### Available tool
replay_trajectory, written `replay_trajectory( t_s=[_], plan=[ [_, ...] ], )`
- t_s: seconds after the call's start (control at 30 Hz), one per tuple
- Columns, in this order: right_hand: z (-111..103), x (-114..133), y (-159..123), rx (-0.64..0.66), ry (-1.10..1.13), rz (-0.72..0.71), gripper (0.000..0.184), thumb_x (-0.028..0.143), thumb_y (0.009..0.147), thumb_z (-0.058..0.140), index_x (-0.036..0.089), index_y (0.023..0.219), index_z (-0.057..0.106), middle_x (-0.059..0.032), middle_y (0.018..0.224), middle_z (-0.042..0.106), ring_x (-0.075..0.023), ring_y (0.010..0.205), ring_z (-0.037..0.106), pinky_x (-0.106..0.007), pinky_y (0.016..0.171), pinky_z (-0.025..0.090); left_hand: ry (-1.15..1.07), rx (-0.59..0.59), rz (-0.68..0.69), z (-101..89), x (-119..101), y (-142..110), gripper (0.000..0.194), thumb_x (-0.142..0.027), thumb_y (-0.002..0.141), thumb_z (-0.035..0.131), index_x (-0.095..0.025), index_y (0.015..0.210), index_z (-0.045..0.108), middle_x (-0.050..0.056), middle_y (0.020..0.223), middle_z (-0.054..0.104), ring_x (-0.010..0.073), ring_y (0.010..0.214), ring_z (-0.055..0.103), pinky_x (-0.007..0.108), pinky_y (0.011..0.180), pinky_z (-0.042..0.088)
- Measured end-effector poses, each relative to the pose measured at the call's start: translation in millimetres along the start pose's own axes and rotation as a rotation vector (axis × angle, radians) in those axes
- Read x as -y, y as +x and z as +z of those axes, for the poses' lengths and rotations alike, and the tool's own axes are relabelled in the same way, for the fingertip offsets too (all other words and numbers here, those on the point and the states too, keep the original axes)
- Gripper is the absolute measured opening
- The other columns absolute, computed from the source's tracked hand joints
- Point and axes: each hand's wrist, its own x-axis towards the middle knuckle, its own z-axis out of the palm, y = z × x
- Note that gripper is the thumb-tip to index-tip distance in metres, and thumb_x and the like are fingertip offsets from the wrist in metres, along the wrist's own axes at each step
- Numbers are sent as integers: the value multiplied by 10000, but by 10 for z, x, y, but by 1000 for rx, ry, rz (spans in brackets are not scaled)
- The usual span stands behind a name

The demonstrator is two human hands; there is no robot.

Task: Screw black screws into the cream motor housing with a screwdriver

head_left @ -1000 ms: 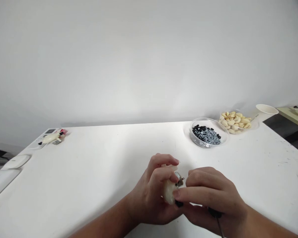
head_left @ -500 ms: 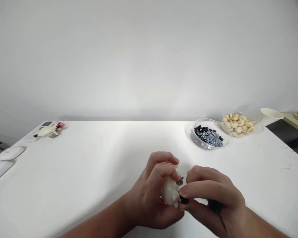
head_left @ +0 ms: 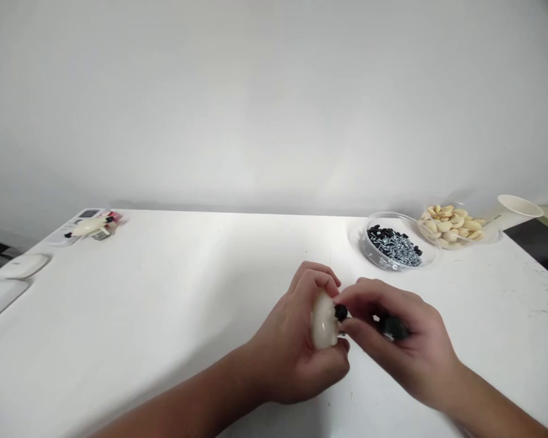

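White worktop [head_left: 187, 274], seen from above, its far edge running along a pale grey wall [head_left: 274, 103]. The person's two bare hands meet over the worktop, right of its middle, on the side away from the far edge.

The left hand [head_left: 296, 340] is curled, fingers over the top and thumb below, gripping a glossy, cream-coloured, rounded hard piece [head_left: 323, 325]. The right hand [head_left: 406, 334] is nearly closed; its thumb and forefinger pinch a small black rounded piece [head_left: 341, 312] against the right side of the cream piece. A dark, rounded object [head_left: 394, 328] is tucked inside the same hand, mostly hidden by the fingers.

Near the far edge, to the right, sits a round, clear plastic dish [head_left: 377, 258] of small black pieces [head_left: 379, 234] and silvery screws [head_left: 402, 250]. Just beside it, closer to the far right corner, a second clear plastic dish [head_left: 496, 235] carries a heap of pale cream oval pieces [head_left: 454, 224]. A white cup [head_left: 511, 213] leans by that dish, mouth to the right.

At the far left corner, a cream oval piece with black ends [head_left: 87, 226] lies over a white panel with a grey screen [head_left: 61, 237]. Along the left edge are a smooth white rounded object [head_left: 22, 266] and a flat white slab [head_left: 2, 295], partly out of view.
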Motion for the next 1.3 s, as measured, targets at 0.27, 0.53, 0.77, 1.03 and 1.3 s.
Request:
replay_trajectory(
  t_s=[0.27,0.53,0.77,1.03,1.3],
  plan=[
    [-2,-91,75,12,353,333,162,376,948,779,222,952,729,21,718,572,-113,648,520,-221,578,451,-147,84,-172,29,63,-39,674,-2,672,561,-270,1251,341,50,1096,504,158,808,509,282,632,414],
    [37,-53,125,12,535,372,171,355,921,819,201,890,753,25,692,600,-82,619,509,-180,564,434,-190,82,-48,51,58,-63,656,-31,712,584,-290,1255,323,84,1207,407,191,926,527,279,627,445],
    [33,0,85,63,580,298,82,303,969,767,241,951,817,-20,834,709,-124,761,645,-226,684,529,-19,-21,160,69,90,-98,859,-48,631,607,-269,1393,277,104,1220,369,262,1099,463,366,805,516],
    [31,5,9,27,172,-98,375,177,833,868,326,1160,764,49,762,582,-93,628,478,-228,578,414,95,-87,268,87,73,-81,836,-112,708,645,-221,1451,278,115,1198,428,286,1171,410,424,935,497],
    [59,82,9,-41,-50,-191,303,197,860,836,276,1128,720,49,755,577,-85,622,507,-202,561,433,-154,101,208,91,48,-18,828,-31,704,572,-247,1441,262,77,1173,533,214,1018,608,390,888,546]
  ],
)
